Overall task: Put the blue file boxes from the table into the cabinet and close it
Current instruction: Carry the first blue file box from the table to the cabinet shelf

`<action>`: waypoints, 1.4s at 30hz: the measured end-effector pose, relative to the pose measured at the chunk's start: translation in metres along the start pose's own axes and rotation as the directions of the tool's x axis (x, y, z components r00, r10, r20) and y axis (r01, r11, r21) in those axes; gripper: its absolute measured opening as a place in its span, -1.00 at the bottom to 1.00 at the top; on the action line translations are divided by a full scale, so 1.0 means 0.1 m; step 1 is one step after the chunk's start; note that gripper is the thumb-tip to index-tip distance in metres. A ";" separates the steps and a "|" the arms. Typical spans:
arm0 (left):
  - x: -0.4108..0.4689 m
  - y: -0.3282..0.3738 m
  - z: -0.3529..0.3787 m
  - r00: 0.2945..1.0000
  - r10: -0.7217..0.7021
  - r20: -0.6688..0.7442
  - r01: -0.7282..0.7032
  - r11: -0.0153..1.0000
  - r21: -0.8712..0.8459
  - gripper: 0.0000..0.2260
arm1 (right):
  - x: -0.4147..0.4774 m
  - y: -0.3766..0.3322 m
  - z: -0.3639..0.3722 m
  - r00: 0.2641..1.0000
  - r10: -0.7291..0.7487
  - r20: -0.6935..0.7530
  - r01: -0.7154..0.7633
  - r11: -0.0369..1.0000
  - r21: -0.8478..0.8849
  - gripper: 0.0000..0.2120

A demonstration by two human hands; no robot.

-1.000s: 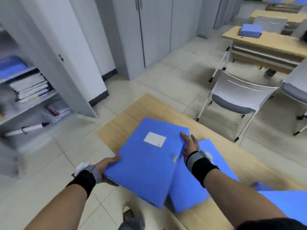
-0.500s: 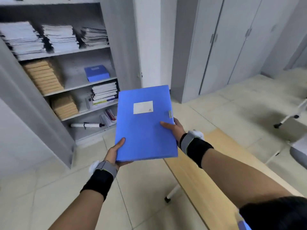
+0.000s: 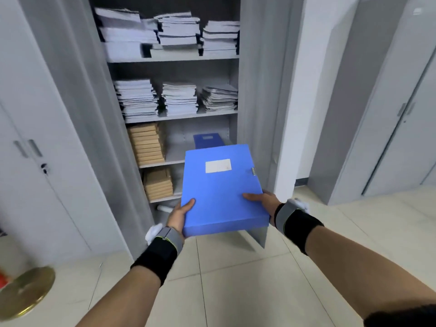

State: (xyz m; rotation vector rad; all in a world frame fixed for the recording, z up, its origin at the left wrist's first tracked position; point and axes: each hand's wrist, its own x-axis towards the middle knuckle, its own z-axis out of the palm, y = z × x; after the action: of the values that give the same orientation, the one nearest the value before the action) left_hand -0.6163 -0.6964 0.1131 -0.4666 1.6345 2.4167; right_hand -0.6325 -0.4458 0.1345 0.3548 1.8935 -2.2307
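A flat blue plastic file box [image 3: 221, 185] is gripped at both near corners — left hand [image 3: 180, 215], right hand [image 3: 264, 201] — and next needs sliding onto the open grey metal cabinet [image 3: 257, 90] shelf.

Blue box [image 3: 221, 192] with a white label [image 3: 218, 165]; darker blue box [image 3: 208, 140] behind; grey cabinet [image 3: 257, 90]; white papers [image 3: 177, 31]; tan stacks [image 3: 146, 143]; black wristbands [image 3: 155, 254].
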 end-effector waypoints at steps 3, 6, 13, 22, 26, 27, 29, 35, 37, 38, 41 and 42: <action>0.84 0.33 -0.07 0.996 0.065 -0.061 -0.062 0.997 0.047 -0.56 | 0.84 -0.02 0.19 0.998 0.059 -0.005 -0.059 0.997 0.052 -0.59; 1.55 0.60 -0.09 0.984 0.098 -0.146 -0.081 0.989 0.122 -0.56 | 1.60 -0.12 0.35 0.991 0.131 0.017 -0.132 0.989 0.061 -0.59; 3.32 1.13 -0.39 0.960 0.061 -0.272 -0.005 0.980 0.200 -0.47 | 3.37 -0.42 0.90 0.986 0.170 -0.001 -0.169 0.985 0.024 -0.56; 5.59 1.49 -0.49 0.983 0.031 -0.179 0.020 0.962 0.273 -0.67 | 5.33 -0.55 1.31 0.965 0.248 -0.086 -0.245 0.969 0.044 -0.61; 6.68 1.52 -0.29 0.992 -0.041 -0.122 0.080 0.938 0.336 -0.63 | 6.18 -0.62 1.14 0.951 0.256 -0.172 -0.240 0.964 0.111 -0.57; 6.73 1.53 -0.31 0.989 -0.045 -0.138 0.089 0.939 0.333 -0.63 | 6.25 -0.61 1.15 0.952 0.255 -0.169 -0.241 0.965 0.098 -0.58; 6.98 1.57 -0.25 0.987 -0.047 -0.152 0.097 0.935 0.341 -0.64 | 6.50 -0.66 1.12 0.950 0.258 -0.174 -0.244 0.965 0.098 -0.61; 8.06 1.62 0.34 0.980 -0.002 -0.201 0.059 0.958 0.281 -0.83 | 7.79 -0.98 0.70 0.970 0.225 -0.090 -0.219 0.973 0.070 -0.66; 8.28 1.59 0.47 0.974 -0.030 -0.223 0.084 0.968 0.238 -0.81 | 8.14 -1.07 0.59 0.963 0.264 -0.051 -0.262 0.964 0.032 -0.58; 8.36 1.58 0.54 0.974 -0.053 -0.220 0.105 0.967 0.234 -0.78 | 8.31 -1.12 0.54 0.961 0.274 -0.046 -0.273 0.962 0.013 -0.55; 8.57 1.51 0.65 0.976 -0.109 -0.190 0.146 0.969 0.197 -0.84 | 8.78 -1.20 0.42 0.957 0.282 -0.068 -0.287 0.953 -0.099 -0.43; 8.55 1.51 0.65 0.974 -0.122 -0.192 0.158 0.971 0.181 -0.78 | 8.83 -1.21 0.42 0.956 0.281 -0.088 -0.292 0.945 -0.146 -0.37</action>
State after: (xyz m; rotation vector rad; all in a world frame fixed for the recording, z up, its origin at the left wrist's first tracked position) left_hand -1.4730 -0.7109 -0.0405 -0.7579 1.8210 2.1392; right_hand -1.5125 -0.4615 -0.0147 0.6400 1.8944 -1.8913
